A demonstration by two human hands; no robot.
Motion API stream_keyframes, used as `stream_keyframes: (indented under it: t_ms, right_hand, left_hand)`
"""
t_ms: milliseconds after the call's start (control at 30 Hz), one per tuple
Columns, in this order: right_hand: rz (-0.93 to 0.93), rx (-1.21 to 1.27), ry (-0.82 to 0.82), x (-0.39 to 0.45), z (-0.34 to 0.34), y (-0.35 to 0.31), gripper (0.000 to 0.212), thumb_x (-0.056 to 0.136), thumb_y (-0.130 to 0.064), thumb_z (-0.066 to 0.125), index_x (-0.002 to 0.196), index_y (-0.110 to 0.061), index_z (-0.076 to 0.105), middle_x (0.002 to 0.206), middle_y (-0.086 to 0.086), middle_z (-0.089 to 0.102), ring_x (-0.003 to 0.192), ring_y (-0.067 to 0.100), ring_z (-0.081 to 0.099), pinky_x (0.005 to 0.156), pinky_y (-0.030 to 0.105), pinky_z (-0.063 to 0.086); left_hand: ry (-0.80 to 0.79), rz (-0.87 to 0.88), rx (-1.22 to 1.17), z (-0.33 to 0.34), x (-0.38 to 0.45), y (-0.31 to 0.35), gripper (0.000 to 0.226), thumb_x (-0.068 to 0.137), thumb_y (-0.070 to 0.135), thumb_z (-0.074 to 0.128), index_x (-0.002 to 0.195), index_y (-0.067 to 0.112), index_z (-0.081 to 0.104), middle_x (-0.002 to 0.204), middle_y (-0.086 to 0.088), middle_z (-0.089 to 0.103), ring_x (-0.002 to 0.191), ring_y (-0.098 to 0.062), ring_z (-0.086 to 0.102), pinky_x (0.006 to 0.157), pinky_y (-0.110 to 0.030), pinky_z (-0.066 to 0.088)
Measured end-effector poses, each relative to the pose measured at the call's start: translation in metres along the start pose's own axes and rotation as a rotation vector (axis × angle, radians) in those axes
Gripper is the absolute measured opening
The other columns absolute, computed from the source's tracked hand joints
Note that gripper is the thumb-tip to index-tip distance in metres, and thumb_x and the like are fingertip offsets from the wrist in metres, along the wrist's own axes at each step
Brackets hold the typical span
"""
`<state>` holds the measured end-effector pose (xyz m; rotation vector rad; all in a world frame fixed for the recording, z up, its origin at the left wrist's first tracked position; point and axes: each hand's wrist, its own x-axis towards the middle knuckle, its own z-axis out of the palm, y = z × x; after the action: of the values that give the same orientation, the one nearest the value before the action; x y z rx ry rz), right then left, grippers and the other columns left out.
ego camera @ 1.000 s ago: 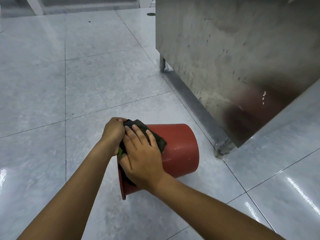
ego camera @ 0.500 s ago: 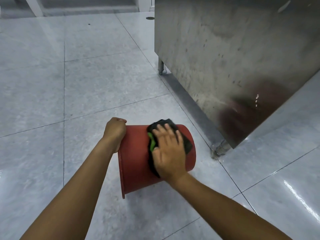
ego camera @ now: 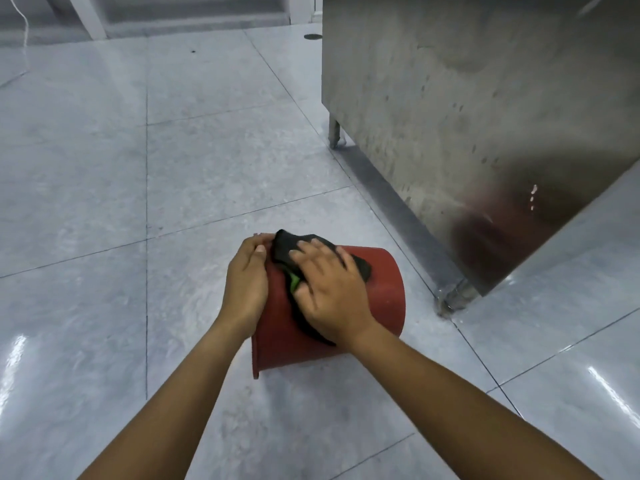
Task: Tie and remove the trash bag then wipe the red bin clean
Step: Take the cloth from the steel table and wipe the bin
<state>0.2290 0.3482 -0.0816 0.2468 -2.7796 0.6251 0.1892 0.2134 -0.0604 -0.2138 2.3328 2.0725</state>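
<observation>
The red bin (ego camera: 384, 299) lies on its side on the grey tiled floor, its open rim toward me and its base pointing away to the right. My left hand (ego camera: 246, 284) grips the rim at the bin's upper left. My right hand (ego camera: 329, 296) lies flat on the bin's upper side and presses a dark cloth with a green patch (ego camera: 290, 251) against it. Most of the cloth is hidden under my palm. No trash bag is in view.
A stainless steel cabinet (ego camera: 467, 109) stands on short legs (ego camera: 334, 133) close to the right of the bin, its near corner foot (ego camera: 450, 299) just beyond the bin's base. Open tiled floor (ego camera: 138, 168) stretches left and ahead.
My right hand slid the cloth along the bin toward its base, then back toward the rim beside my left hand. The left hand kept its hold on the rim.
</observation>
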Motion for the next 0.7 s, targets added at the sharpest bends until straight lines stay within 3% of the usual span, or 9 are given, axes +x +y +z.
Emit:
stream_keyframes:
  t_ms: [100, 200, 267, 367, 433, 500, 567, 667, 700]
  right_hand:
    - [0.199, -0.042, 0.008, -0.013, -0.016, 0.054, 0.057, 0.085, -0.033, 0.030, 0.131, -0.016, 0.059, 0.142, 0.003, 0.054, 0.137, 0.019, 0.041, 0.114, 0.044, 0.026]
    - [0.332, 0.057, 0.127, -0.033, -0.019, 0.077, 0.059, 0.084, -0.031, 0.028, 0.129, -0.010, 0.059, 0.141, 0.008, 0.054, 0.138, 0.026, 0.040, 0.114, 0.046, 0.030]
    - [0.321, 0.062, 0.173, -0.039, -0.010, 0.064, 0.058, 0.083, -0.029, 0.030, 0.129, -0.010, 0.060, 0.142, 0.007, 0.053, 0.141, 0.027, 0.037, 0.114, 0.050, 0.029]
    - [0.143, 0.041, 0.167, -0.039, 0.007, 0.026, 0.059, 0.080, -0.030, 0.035, 0.133, -0.015, 0.058, 0.146, 0.004, 0.050, 0.143, 0.023, 0.034, 0.116, 0.052, 0.022]
    - [-0.001, 0.084, 0.144, -0.039, 0.019, -0.008, 0.061, 0.079, -0.031, 0.039, 0.136, -0.016, 0.055, 0.149, 0.002, 0.046, 0.144, 0.022, 0.031, 0.117, 0.050, 0.019]
    - [-0.104, 0.074, 0.125, -0.038, 0.032, -0.041, 0.061, 0.080, -0.031, 0.042, 0.138, -0.017, 0.052, 0.151, 0.001, 0.043, 0.146, 0.021, 0.029, 0.117, 0.051, 0.019]
    - [-0.143, 0.035, 0.131, -0.031, 0.038, -0.060, 0.057, 0.083, -0.032, 0.044, 0.138, -0.017, 0.052, 0.151, 0.001, 0.044, 0.145, 0.020, 0.030, 0.117, 0.050, 0.022]
    - [-0.095, -0.015, 0.125, -0.012, 0.029, -0.050, 0.054, 0.083, -0.036, 0.046, 0.133, -0.017, 0.057, 0.144, 0.003, 0.052, 0.140, 0.023, 0.040, 0.112, 0.049, 0.030]
    - [-0.087, -0.031, 0.109, -0.007, 0.025, -0.042, 0.054, 0.082, -0.037, 0.047, 0.132, -0.019, 0.058, 0.142, 0.003, 0.054, 0.138, 0.024, 0.042, 0.110, 0.049, 0.032]
  left_hand:
    - [0.034, -0.109, 0.062, 0.001, 0.021, 0.001, 0.035, 0.102, 0.018, 0.033, 0.114, 0.025, 0.065, 0.116, 0.004, 0.060, 0.098, -0.010, 0.056, 0.074, -0.021, 0.044]
    - [0.057, -0.216, 0.127, 0.004, 0.036, 0.002, 0.038, 0.102, 0.015, 0.031, 0.121, 0.021, 0.063, 0.123, 0.003, 0.052, 0.113, -0.016, 0.049, 0.084, -0.023, 0.040]
    - [0.062, -0.261, 0.154, 0.004, 0.042, 0.004, 0.040, 0.101, 0.013, 0.030, 0.122, 0.019, 0.063, 0.129, 0.000, 0.050, 0.121, -0.020, 0.047, 0.093, -0.029, 0.038]
    - [0.069, -0.374, 0.174, 0.002, 0.045, 0.012, 0.043, 0.099, 0.010, 0.029, 0.126, 0.017, 0.062, 0.139, -0.007, 0.049, 0.123, -0.025, 0.048, 0.102, -0.038, 0.041]
    - [0.044, -0.453, 0.105, 0.003, 0.044, 0.017, 0.040, 0.098, 0.011, 0.032, 0.123, 0.015, 0.062, 0.132, -0.012, 0.057, 0.111, -0.028, 0.057, 0.096, -0.041, 0.048]
    - [-0.044, -0.505, 0.018, -0.002, 0.036, 0.024, 0.027, 0.095, 0.019, 0.042, 0.102, 0.014, 0.067, 0.100, -0.012, 0.072, 0.076, -0.024, 0.068, 0.070, -0.032, 0.055]
    - [-0.138, -0.468, -0.004, -0.013, 0.023, 0.025, 0.029, 0.094, 0.034, 0.047, 0.092, 0.016, 0.069, 0.081, -0.004, 0.076, 0.064, -0.015, 0.072, 0.060, -0.028, 0.051]
    - [-0.119, -0.115, 0.019, -0.021, -0.010, 0.006, 0.028, 0.102, 0.040, 0.038, 0.118, 0.032, 0.060, 0.111, 0.019, 0.067, 0.101, 0.003, 0.063, 0.077, -0.015, 0.049]
    - [-0.089, 0.001, 0.028, -0.019, -0.021, -0.002, 0.028, 0.103, 0.034, 0.035, 0.119, 0.033, 0.058, 0.111, 0.027, 0.064, 0.103, 0.011, 0.059, 0.078, -0.008, 0.047]
